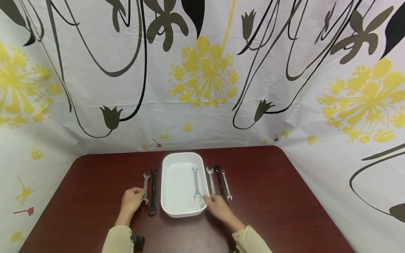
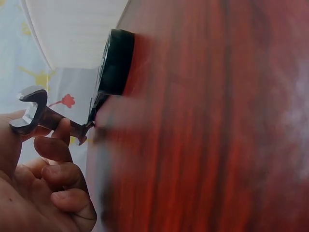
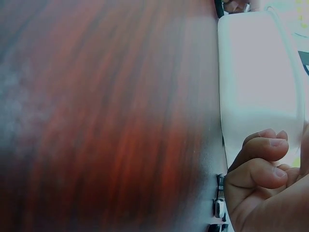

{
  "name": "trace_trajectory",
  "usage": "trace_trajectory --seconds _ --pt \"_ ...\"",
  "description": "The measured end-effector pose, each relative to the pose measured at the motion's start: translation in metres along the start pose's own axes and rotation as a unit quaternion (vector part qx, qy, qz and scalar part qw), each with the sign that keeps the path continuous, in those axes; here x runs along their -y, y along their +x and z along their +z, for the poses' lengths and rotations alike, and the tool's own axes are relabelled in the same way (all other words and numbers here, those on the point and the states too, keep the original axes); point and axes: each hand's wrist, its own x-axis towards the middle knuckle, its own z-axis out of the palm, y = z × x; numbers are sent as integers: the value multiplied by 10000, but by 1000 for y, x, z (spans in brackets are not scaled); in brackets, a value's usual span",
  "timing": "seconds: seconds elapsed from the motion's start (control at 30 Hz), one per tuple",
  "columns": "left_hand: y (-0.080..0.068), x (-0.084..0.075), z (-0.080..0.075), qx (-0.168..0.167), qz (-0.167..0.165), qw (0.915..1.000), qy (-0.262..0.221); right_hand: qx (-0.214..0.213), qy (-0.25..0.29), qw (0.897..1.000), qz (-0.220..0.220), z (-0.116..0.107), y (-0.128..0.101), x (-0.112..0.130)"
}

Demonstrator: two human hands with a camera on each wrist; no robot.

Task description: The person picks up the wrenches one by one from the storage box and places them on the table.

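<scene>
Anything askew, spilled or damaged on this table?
Nothing stands out. One silver wrench lies in the white tray; the wrenches on either side lie roughly parallel on the table. The left hand pinches a silver wrench; the right hand rests by the tray's corner.

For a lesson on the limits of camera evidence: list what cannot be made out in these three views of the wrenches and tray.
1. Head view: size marks on the wrench in the tray are too small.
2. Left wrist view: the table is blurred; the silver wrench is partly hidden by the left hand.
3. Right wrist view: the right hand covers the wrenches below it; only ends show.
</scene>
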Motion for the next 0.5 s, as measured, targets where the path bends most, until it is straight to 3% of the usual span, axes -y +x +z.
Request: trace_trajectory --seconds 0.5 --pt "1 1 -1 191 -8 9997 147 18 209 9998 -34 0 -2 2"
